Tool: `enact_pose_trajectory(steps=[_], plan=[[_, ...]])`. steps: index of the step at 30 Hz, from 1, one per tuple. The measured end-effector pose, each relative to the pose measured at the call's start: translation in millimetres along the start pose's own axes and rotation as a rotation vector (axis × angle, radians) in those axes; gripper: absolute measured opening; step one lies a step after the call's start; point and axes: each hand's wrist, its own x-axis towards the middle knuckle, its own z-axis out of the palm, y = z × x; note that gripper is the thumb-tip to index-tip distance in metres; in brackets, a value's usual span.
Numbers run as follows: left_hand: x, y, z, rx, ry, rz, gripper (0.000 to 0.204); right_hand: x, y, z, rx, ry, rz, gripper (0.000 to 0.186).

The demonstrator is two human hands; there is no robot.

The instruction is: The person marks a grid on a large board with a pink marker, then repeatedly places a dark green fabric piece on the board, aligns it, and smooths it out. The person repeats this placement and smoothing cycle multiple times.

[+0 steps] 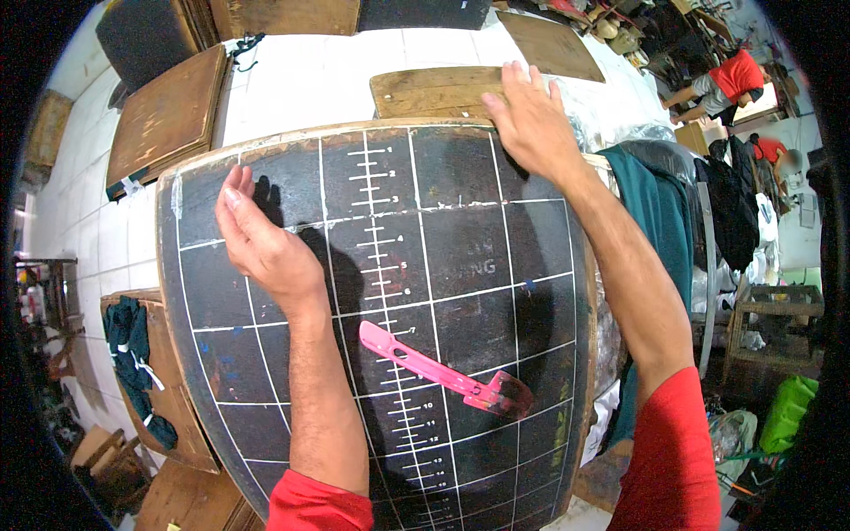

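1. Two open hands, holding nothing: left hand (264, 241) rests edge-down on the black gridded desk (460, 257); right hand (529, 119) lies flat at its far edge.
2. A pink plastic tool (443, 372) lies near the desk's middle, apart from both.

A black work board (460, 257) serves as the table top, ruled with a white chalk-like grid and a numbered centre scale running away from the person. Its surface is scuffed and dusty, its wooden edge worn pale. A flat pink plastic tool (443, 372) lies on it diagonally, near the scale, its slotted narrow end pointing up-left and its wider darker end down-right.
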Motion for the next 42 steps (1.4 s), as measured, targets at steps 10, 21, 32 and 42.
enact_pose_trajectory(steps=[10,21,32,42], plan=[[1,-3,-2,0.0,-0.02,-0.002,0.049,-76,68,-7,0.278,-0.245,-0.34,0.053],[-1,-1,-1,0.053,-0.061,0.014,0.051,-62,18,3,0.44,-0.126,-0.256,0.13],[0,-1,-3,0.058,-0.056,-0.014,0.049,-25,23,7,0.567,-0.38,-0.16,0.132],[-1,-1,-1,0.077,-0.075,0.0,0.049,7,17,-1,0.72,-0.672,0.063,0.123]])
